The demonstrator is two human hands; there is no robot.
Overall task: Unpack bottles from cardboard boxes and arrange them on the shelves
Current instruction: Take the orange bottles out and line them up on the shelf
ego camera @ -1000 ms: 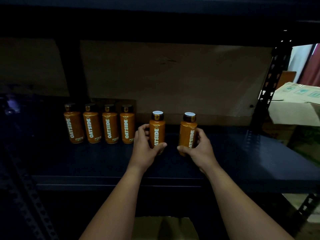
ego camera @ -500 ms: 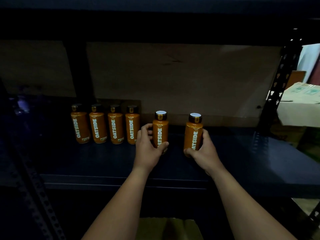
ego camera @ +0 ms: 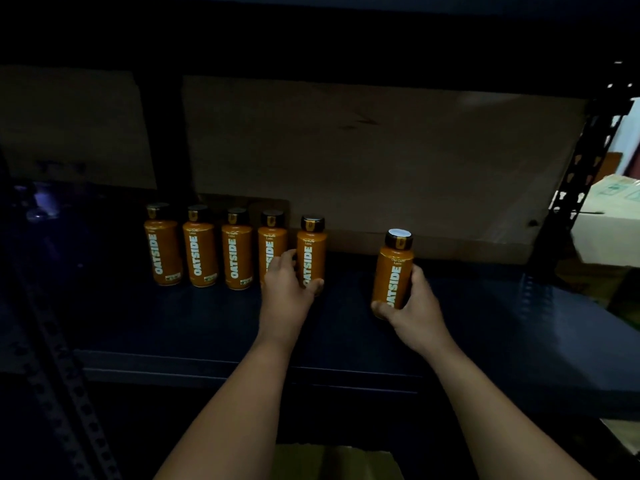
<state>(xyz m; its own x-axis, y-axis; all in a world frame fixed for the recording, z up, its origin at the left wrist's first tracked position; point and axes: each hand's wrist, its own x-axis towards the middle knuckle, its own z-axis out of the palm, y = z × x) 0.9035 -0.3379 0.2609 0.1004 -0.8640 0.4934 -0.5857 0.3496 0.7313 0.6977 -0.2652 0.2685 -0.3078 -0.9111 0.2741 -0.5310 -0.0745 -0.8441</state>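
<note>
"OATSIDE" runs in pale capitals up the side of each orange bottle: the far-left bottle, the second bottle, the third bottle, the fourth bottle, where a hand covers the lower letters, the fifth bottle and the separate bottle to the right. Small print above the brand on several bottles seems to read "Oat Coffee Latte", though it is blurred. The green print on the cardboard box at the right is illegible.
</note>
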